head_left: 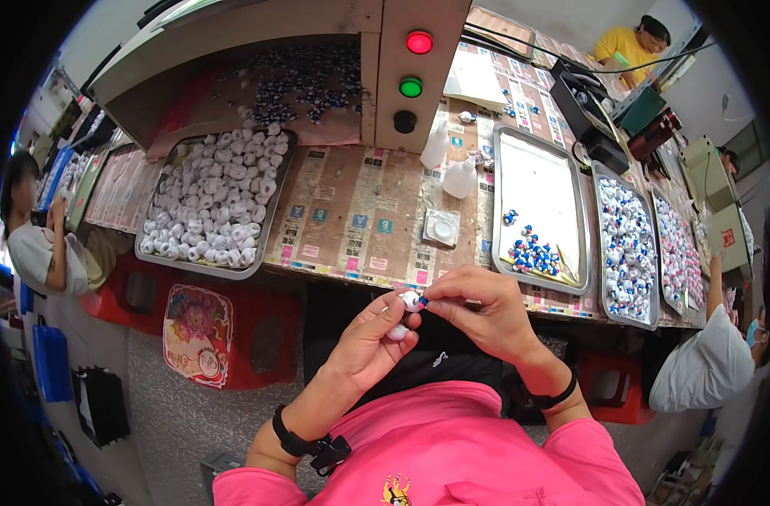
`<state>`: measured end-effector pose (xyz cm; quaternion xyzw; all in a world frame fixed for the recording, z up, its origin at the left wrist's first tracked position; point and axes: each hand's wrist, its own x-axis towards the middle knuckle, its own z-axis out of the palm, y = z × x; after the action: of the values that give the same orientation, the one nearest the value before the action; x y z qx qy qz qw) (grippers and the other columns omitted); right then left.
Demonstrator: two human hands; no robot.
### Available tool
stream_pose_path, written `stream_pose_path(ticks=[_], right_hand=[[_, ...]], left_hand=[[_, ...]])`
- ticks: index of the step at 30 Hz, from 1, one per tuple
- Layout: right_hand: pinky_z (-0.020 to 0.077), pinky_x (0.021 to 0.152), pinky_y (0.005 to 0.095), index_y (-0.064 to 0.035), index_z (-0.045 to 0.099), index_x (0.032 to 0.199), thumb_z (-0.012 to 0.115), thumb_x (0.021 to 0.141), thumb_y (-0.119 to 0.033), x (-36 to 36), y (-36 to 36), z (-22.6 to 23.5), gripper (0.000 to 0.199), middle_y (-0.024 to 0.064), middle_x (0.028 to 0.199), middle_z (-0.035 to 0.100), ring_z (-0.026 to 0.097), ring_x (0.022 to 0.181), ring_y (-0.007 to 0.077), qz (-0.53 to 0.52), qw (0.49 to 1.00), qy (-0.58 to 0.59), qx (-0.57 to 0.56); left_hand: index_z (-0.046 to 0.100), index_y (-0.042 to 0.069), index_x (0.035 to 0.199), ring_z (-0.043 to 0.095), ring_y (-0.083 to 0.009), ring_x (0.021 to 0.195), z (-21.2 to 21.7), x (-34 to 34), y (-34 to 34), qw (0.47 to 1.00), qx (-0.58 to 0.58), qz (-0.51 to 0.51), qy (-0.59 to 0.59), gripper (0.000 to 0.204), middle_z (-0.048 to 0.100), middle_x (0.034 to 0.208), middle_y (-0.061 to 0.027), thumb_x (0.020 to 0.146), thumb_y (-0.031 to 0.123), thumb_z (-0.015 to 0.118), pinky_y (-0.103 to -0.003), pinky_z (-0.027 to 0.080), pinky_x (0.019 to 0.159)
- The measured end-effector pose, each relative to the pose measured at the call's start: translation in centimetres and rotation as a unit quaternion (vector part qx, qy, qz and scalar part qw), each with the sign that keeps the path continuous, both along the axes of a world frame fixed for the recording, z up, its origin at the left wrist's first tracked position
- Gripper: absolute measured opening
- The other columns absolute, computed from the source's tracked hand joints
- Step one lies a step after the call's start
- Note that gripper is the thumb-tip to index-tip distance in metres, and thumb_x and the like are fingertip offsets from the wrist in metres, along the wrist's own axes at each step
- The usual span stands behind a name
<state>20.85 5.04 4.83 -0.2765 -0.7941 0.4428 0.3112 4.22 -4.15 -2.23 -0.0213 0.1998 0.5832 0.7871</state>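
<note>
My left hand [361,344] is closed around a small white rounded plastic piece [410,300], pinched between thumb and fingers. A second white piece [397,332] rests lower in the same fingers. My right hand [493,310] pinches a tiny blue part [423,302] against the upper white piece, its fingertips partly covering it. Both hands are above my lap, just off the table's front edge. To the left, a metal tray [275,207] is heaped with similar white pieces. On the right, a tray lined with a white sheet [532,181] carries small blue, red and yellow parts.
A machine housing [393,72] with red and green lights stands behind; blue parts [317,88] lie under it. White bottles [461,179] and a small white dish [441,227] are on the table [343,194]. Fuller trays [625,244] stand farther right. Other people sit nearby.
</note>
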Motion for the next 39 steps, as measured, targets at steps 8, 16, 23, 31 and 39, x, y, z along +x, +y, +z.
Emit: stream_pose_path(ticks=[8,16,23,31,39], right_hand=[[0.0514,0.062,0.0275,-0.0036,0.07,0.09,0.072,0.076,0.001,-0.1,-0.3,-0.3,0.015,0.0084,0.084,0.067,0.065,0.073,0.0182,0.021,0.999,-0.008,0.024],[0.0513,0.062,0.0268,-0.0033,0.07,0.087,0.073,0.075,0.001,0.5,0.1,-0.5,0.014,0.0084,0.083,0.068,0.065,0.073,0.0184,0.023,0.999,-0.007,0.025],[0.0503,0.07,0.0237,-0.0012,0.07,0.09,0.067,0.079,0.003,5.7,2.9,0.4,0.012,0.007,0.088,0.067,0.063,0.078,0.0126,-0.163,0.984,0.043,-0.049],[0.0482,0.071,0.02,0.0011,0.068,0.098,0.067,0.084,-0.002,22.1,8.1,-0.2,0.014,0.0017,0.087,0.067,0.06,0.077,0.0067,-0.507,0.858,0.022,0.073],[0.0509,0.077,0.0239,0.0046,0.065,0.095,0.063,0.084,0.006,16.3,3.1,1.1,0.012,0.0062,0.092,0.065,0.063,0.085,0.0118,-0.293,0.946,0.12,-0.064]], left_hand=[[0.059,0.007,0.102,0.058,-0.0104,0.077,0.2,0.2,-0.2,1.0,-0.02,0.009,0.023,0.015,0.063,0.089,-0.0035,0.09,0.015,0.063,-0.024,0.048,0.064],[0.062,0.008,0.105,0.055,-0.0096,0.074,0.1,0.7,-0.3,0.997,0.004,0.012,0.07,0.016,0.063,0.09,-0.004,0.091,0.015,0.062,-0.023,0.043,0.058],[0.06,0.004,0.111,0.05,-0.0108,0.062,1.0,-1.2,-0.5,0.989,0.023,-0.001,0.144,0.02,0.06,0.083,-0.0048,0.097,0.016,0.051,-0.024,0.039,0.051],[0.049,0.009,0.082,0.042,-0.0093,0.05,0.1,-4.4,-2.5,0.947,-0.004,0.029,0.32,0.024,0.044,0.065,-0.0001,0.099,0.026,0.049,-0.022,0.032,0.042],[0.057,0.002,0.109,0.044,-0.0099,0.053,1.8,-0.6,-1.7,0.953,0.065,-0.086,0.283,0.023,0.047,0.068,-0.0008,0.096,0.02,0.054,-0.022,0.034,0.047]])
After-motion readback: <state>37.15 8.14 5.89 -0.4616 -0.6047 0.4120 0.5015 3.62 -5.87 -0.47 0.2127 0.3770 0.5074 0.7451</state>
